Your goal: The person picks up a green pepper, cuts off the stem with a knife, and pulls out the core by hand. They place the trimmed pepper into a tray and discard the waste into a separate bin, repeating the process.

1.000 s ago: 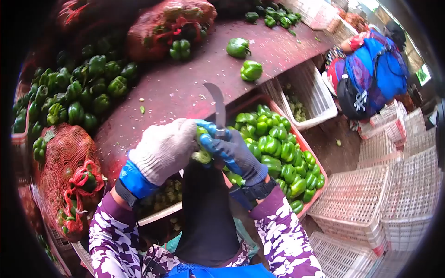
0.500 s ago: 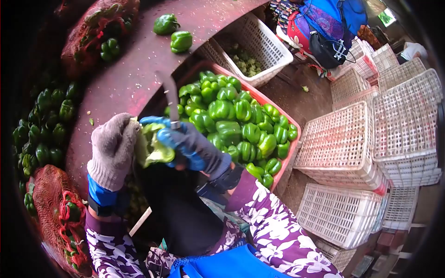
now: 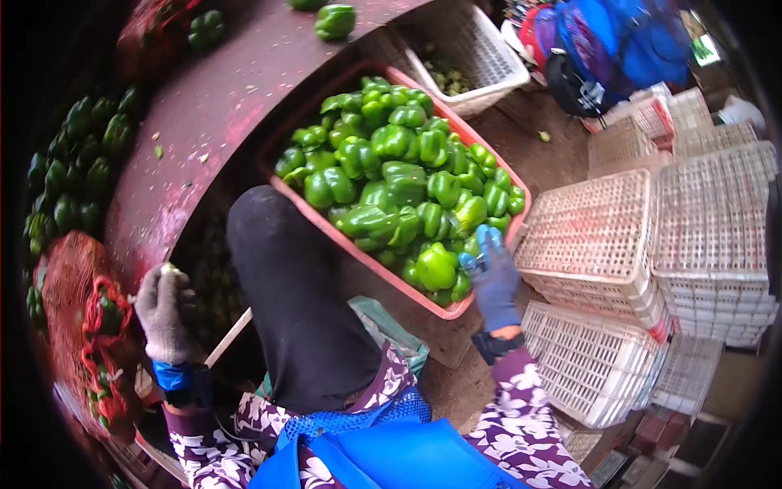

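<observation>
My left hand (image 3: 165, 314), in a grey knit glove, is at the lower left by the table edge. Its fingers are curled, and a small pale-green bit (image 3: 169, 269) shows at their tips; what else they hold is hidden. My right hand (image 3: 494, 281), in a dark glove with blue fingers, reaches over the near right edge of a red crate (image 3: 383, 273). Its fingers are apart, with nothing seen in them. Green bell peppers (image 3: 399, 179) fill this crate. A brighter green bell pepper (image 3: 437, 266) lies close to my right fingers. No knife is visible now.
On the reddish table (image 3: 204, 114) lie a loose pepper (image 3: 335, 22) and scraps. Whole peppers (image 3: 77, 171) and a red mesh sack (image 3: 73, 277) are at the left. A white crate (image 3: 489, 77) holds trimmings. Stacked white crates (image 3: 586, 220) stand right. Another person (image 3: 603, 49) is behind.
My hands have parted: the left moved down and left, the right moved right to the crate edge. The cut pepper between them and the knife by the right hand are gone from sight there.
</observation>
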`<state>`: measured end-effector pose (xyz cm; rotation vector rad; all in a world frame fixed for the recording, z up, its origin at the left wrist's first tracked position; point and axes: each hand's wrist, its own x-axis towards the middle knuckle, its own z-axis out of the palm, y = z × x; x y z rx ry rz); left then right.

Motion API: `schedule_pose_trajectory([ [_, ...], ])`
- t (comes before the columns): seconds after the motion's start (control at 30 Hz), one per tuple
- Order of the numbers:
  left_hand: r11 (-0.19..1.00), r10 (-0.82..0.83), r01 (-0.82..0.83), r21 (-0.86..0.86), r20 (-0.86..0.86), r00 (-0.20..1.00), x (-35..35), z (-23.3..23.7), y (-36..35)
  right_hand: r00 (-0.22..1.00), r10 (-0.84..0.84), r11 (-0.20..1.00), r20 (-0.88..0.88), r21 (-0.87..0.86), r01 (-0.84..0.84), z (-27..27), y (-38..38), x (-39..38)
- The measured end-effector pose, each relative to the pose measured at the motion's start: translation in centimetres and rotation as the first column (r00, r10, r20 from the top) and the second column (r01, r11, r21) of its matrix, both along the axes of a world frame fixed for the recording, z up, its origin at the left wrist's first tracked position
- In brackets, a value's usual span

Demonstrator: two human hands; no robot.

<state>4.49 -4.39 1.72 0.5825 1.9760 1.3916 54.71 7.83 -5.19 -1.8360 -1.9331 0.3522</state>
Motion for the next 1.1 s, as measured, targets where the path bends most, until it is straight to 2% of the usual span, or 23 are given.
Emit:
schedule_pose_trajectory([
  [0.07,0.973,-0.052,0.063,-0.223,0.052,0.997,0.3,-0.8,-2.0,0.994,0.017,0.995,0.111,0.092,-0.027,-4.2,-0.6,-1.0],
  [0.1,0.938,-0.305,0.227,-0.263,-0.311,0.9,-1.3,-4.3,-4.1,1.0,0.002,0.999,-0.002,0.053,-0.002,-5.2,-0.5,-0.9],
  [0.13,0.897,-0.379,0.256,-0.36,-0.329,0.865,0.1,-2.6,-4.4,0.994,-0.002,1.0,-0.113,-0.017,0.0,-5.9,-0.2,-0.2],
  [0.17,0.885,-0.431,0.307,-0.349,-0.365,0.825,-0.6,-4.2,-6.3,0.988,0.045,0.998,-0.145,-0.026,-0.049,-5.9,0.0,-0.1],
  [0.2,0.804,-0.453,0.309,-0.508,-0.188,0.871,-0.6,-3.0,-6.7,0.954,0.008,0.998,-0.299,-0.051,-0.025,-5.0,-0.3,-0.7],
  [0.27,0.736,-0.568,0.327,-0.593,-0.277,0.775,-2.2,-5.4,-9.0,0.967,0.089,0.994,-0.24,-0.032,-0.1,-4.9,0.4,0.9],
  [0.33,0.78,-0.478,0.253,-0.572,-0.283,0.832,-3.1,-6.0,-10.6,0.927,0.004,0.999,-0.375,-0.04,-0.02,-3.5,0.4,1.3],
  [0.4,0.826,-0.36,0.182,-0.534,-0.251,0.899,-4.4,-7.4,-12.0,0.831,-0.066,0.998,-0.552,-0.036,0.055,-1.9,0.7,0.1],
  [0.43,0.772,-0.37,0.17,-0.612,-0.215,0.904,-4.7,-6.9,-11.9,0.769,-0.108,0.994,-0.63,-0.046,0.102,-0.8,0.6,-0.7],
  [0.53,0.346,-0.679,0.231,-0.909,-0.073,0.73,-8.5,-10.3,-12.3,0.678,0.04,0.995,-0.734,-0.032,-0.092,4.5,0.6,-5.9],
  [0.57,-0.007,-0.785,0.324,-0.946,0.206,0.585,-10.5,-13.7,-12.7,0.649,0.074,0.991,-0.757,-0.015,-0.131,7.0,0.3,-10.0],
  [0.6,0.394,-0.846,0.224,-0.891,-0.257,0.466,-14.3,-24.9,-20.1,0.465,0.088,0.957,-0.881,-0.054,-0.284,8.0,1.2,-11.4],
  [0.67,0.397,-0.817,0.124,-0.909,-0.289,0.499,-15.4,-24.0,-17.1,0.05,-0.005,0.826,-0.999,-0.032,-0.563,9.2,2.6,-13.8],
  [0.77,0.343,-0.805,0.036,-0.939,-0.274,0.526,-17.6,-24.2,-17.4,-0.266,-0.31,0.667,-0.913,-0.01,-0.745,12.1,3.5,-20.5],
  [0.87,0.209,-0.772,0.004,-0.978,-0.163,0.614,-19.9,-24.8,-18.1,-0.343,-0.422,0.549,-0.839,0.065,-0.833,11.7,3.9,-25.3],
  [0.93,0.133,-0.746,-0.011,-0.991,-0.108,0.657,-21.3,-26.1,-19.2,-0.364,-0.467,0.529,-0.806,0.076,-0.845,10.8,3.7,-27.2],
  [1.0,0.086,-0.726,-0.016,-0.996,-0.074,0.684,-22.7,-27.5,-19.6,-0.383,-0.426,0.57,-0.82,0.085,-0.817,9.9,3.3,-28.9],
  [1.03,0.067,-0.713,-0.019,-0.998,-0.062,0.698,-23.3,-28.1,-19.8,-0.334,-0.331,0.506,-0.882,0.133,-0.852,9.5,3.9,-29.0],
  [1.1,0.04,-0.695,-0.018,-0.999,-0.04,0.718,-24.1,-29.2,-20.1,-0.341,-0.375,0.513,-0.862,0.114,-0.851,9.2,3.9,-29.7],
])
